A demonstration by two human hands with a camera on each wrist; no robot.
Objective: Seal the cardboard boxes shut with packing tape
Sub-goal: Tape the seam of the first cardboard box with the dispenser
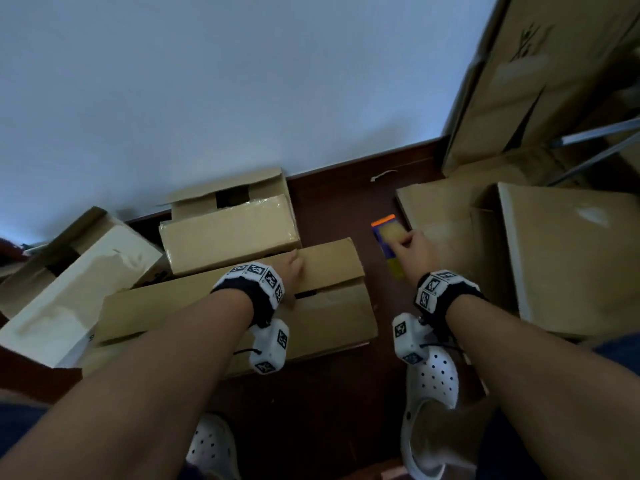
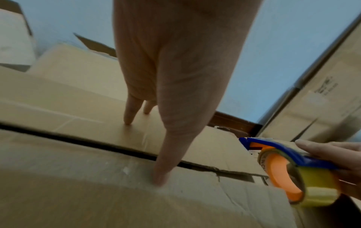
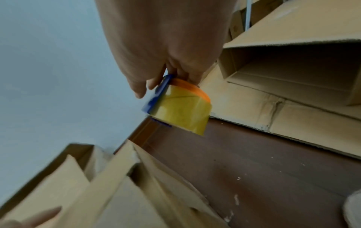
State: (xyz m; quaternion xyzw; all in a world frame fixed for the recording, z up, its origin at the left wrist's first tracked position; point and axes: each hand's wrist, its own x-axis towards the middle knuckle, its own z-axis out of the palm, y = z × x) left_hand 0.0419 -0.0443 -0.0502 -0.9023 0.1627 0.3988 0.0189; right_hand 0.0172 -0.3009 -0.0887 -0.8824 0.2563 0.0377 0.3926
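Observation:
A long cardboard box lies on the floor in front of me, its two top flaps closed with a dark seam between them. My left hand lies flat on top of it; the fingers press the far flap and the thumb the near flap. To the right, above the floor, my right hand grips a blue and orange tape dispenser holding a yellowish tape roll. The dispenser hangs just off the box's right end.
A taped box and an open one behind it stand against the wall. Another box lies tilted at the left. Flattened and open boxes fill the right side. Dark wooden floor shows between them. My white clogs stand near.

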